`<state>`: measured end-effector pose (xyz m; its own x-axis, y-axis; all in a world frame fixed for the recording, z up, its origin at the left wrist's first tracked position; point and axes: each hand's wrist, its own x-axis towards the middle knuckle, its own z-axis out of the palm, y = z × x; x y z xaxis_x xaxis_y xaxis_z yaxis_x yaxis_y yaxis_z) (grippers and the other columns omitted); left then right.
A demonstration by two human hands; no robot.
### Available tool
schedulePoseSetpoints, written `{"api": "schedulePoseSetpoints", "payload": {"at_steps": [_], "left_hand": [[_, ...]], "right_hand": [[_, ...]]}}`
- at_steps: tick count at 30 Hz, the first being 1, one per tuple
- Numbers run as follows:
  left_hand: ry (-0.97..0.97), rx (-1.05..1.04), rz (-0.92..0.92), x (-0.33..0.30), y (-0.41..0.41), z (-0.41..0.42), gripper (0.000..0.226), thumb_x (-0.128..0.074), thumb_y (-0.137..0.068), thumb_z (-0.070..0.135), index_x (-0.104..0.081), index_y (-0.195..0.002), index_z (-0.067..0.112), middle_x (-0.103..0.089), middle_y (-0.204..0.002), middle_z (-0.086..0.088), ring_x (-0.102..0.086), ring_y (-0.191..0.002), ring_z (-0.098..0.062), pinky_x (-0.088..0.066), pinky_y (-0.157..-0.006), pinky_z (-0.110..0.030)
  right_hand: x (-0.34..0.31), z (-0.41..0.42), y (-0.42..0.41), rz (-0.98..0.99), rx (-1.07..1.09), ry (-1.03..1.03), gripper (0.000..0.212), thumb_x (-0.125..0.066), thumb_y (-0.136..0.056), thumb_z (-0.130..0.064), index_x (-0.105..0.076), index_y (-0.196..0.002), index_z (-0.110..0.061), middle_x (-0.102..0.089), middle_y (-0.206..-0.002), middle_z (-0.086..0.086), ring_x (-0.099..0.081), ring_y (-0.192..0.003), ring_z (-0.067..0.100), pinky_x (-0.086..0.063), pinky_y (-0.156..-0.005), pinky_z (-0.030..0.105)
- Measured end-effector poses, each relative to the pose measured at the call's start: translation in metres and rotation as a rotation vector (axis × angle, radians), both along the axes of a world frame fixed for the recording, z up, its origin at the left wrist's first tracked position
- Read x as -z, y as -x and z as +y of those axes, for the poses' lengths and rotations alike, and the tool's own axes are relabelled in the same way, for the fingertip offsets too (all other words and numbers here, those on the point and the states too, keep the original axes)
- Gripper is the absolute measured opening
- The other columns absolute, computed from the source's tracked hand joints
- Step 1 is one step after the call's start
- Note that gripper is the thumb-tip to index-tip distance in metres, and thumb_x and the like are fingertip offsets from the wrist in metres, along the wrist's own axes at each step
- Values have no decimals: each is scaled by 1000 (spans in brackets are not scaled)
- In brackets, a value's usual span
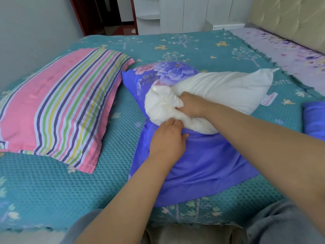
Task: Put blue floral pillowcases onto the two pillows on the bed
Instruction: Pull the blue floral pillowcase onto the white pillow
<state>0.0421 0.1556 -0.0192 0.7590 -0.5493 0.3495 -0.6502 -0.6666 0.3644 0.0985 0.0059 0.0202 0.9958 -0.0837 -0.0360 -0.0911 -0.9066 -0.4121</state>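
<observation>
A bare white pillow (219,92) lies across a blue floral pillowcase (202,164) in the middle of the bed. My right hand (191,104) grips the bunched near end of the white pillow. My left hand (167,140) pinches the blue pillowcase fabric right beside that bunched end. The flowered far part of the pillowcase (168,71) shows beyond the pillow. A second pillow in a pink striped cover (59,106) rests on the left. Another piece of blue fabric (314,118) pokes in at the right edge.
The bed wears a teal bedspread (52,187) with trees and deer. A lilac floral sheet (290,50) and a padded beige headboard (284,18) lie at the far right. A white wardrobe (184,13) and a doorway (112,13) stand beyond the bed.
</observation>
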Motion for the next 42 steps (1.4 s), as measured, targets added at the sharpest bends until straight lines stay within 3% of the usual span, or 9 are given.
{"api": "schedulePoseSetpoints", "payload": {"at_steps": [9,14,21,23,25,28,33,36,42], "left_hand": [[-99,-95,-67,-7,-1,-1,31,-60,-88,36,-58,-102,8,-45,-117,-4,-49,-99,-29,-43,-81,-39],[-125,3,-222,3,-3,6,31,-67,-76,47,-66,-84,17,-47,-116,-3,-42,-101,-29,-48,-81,-42],[-53,17,-260,9,3,18,63,-38,-81,65,-62,-110,14,-47,-121,-11,-49,-97,-29,-47,-86,-40],[18,39,-291,12,3,22,66,-45,-82,64,-54,-120,10,-46,-125,-11,-47,-106,-28,-42,-93,-36],[75,85,-307,21,3,24,74,-51,-81,64,-44,-126,7,-47,-131,-14,-44,-121,-29,-36,-102,-36],[30,156,-343,44,3,21,89,-55,-83,59,-27,-144,-1,-23,-152,-19,-23,-141,-37,-23,-115,-46],[91,166,-402,64,-1,10,90,-51,-88,42,8,-150,15,5,-159,-4,-9,-143,-39,-13,-116,-52],[96,200,-393,65,-7,4,88,-46,-87,44,11,-149,19,19,-156,8,-7,-142,-37,-9,-115,-50],[-228,263,-325,47,-36,-19,80,-33,-81,51,-24,-146,5,-30,-149,-12,-22,-140,-35,-12,-114,-54]], "right_hand": [[11,-12,38,288,-98,-183,10,-54,-90,-25,-60,-88,-18,-61,-92,-2,-54,-87,14,-39,-68,16],[1,-19,81,-37,289,-673,25,-50,-93,-42,-66,-97,-22,-67,-95,-6,-60,-89,13,-42,-66,21],[-54,3,125,-286,-12,359,64,-25,-74,-83,-62,-76,-31,-59,-95,-7,-52,-99,17,-38,-82,32],[-45,-12,115,-245,-97,222,79,-18,-70,-89,-54,-123,-42,-37,-146,-8,-25,-139,15,-16,-115,38],[-20,-30,102,-24,-136,-98,85,-9,-74,-86,-34,-142,-42,-19,-156,-13,-10,-145,12,0,-119,38],[14,-31,103,211,-134,-573,73,-16,-88,-73,-35,-145,-30,-34,-150,-15,-30,-137,1,-14,-119,32],[29,-16,116,211,-69,-707,58,-25,-94,-63,-42,-140,-32,-43,-142,-17,-38,-130,-2,-23,-115,30],[32,-16,121,239,11,-851,39,-25,-98,-55,-55,-116,-38,-58,-114,-21,-50,-105,-9,-35,-92,14],[37,-28,118,306,145,-1191,62,-14,-94,-63,-46,-129,-23,-53,-132,1,-45,-127,13,-27,-111,29]]}}
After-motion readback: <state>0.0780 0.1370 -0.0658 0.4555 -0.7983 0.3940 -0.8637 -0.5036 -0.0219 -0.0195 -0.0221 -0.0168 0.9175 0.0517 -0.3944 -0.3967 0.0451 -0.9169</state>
